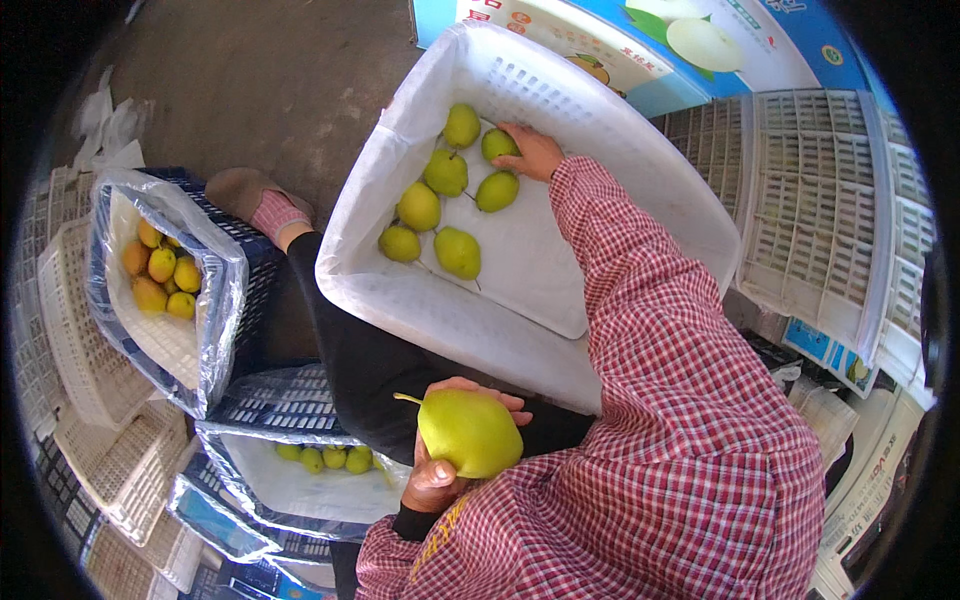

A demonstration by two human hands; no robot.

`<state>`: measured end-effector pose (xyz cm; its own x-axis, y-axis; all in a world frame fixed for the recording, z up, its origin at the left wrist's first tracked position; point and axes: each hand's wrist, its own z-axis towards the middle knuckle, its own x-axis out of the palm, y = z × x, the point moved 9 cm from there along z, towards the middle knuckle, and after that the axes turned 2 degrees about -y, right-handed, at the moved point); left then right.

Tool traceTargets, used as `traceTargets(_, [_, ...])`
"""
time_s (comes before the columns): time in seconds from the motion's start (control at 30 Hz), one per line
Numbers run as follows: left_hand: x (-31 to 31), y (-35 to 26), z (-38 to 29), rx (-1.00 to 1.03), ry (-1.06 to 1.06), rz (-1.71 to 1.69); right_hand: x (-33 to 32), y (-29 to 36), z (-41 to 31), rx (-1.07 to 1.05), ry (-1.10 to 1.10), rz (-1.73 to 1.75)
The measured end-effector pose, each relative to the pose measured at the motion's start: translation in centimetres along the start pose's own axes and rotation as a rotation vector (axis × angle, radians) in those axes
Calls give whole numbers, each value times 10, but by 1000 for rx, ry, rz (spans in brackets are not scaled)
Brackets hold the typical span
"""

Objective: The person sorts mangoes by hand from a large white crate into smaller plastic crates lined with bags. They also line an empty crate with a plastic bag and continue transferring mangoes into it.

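Note:
My left hand (439, 476) cradles a large yellow-green pear (472, 435) from below, its stem pointing left, close to my checked sleeve. With the arm stretched out, my right hand (536, 152) is in a white crate (525, 315) lined with white sheeting. Its thumb and fingers are around a green pear (496, 142) near the crate's far side. Several other pears lie in the same crate, among them one pear (497, 191) just below that hand and another pear (457, 253) towards the crate's near side.
A dark blue crate (259, 281) with a plastic liner holds yellow-orange pears at left. Below it, another lined blue crate (281, 394) contains green pears. White plastic baskets (112, 465) crowd the left edge. Stacked grey-white crates (810, 202) and a printed carton (660, 52) stand beyond the white crate.

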<state>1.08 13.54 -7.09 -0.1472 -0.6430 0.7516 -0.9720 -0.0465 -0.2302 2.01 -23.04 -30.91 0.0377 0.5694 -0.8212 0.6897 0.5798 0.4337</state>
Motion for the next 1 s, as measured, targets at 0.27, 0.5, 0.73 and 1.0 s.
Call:
traceTargets(0.27, [5,2,-1,-56,-21,-26,31,-45,-4,-19,-8,471])
traceTargets(0.5, [5,3,0,-54,-21,-47,37,-39,-8,209,15,810])
traceTargets(0.73, [8,1,-1,-81,10,-46,31,-40,6,115,-149,519])
traceTargets(1.0, [14,-1,-1,-49,75,21,6,-40,-21,223,-195,790])
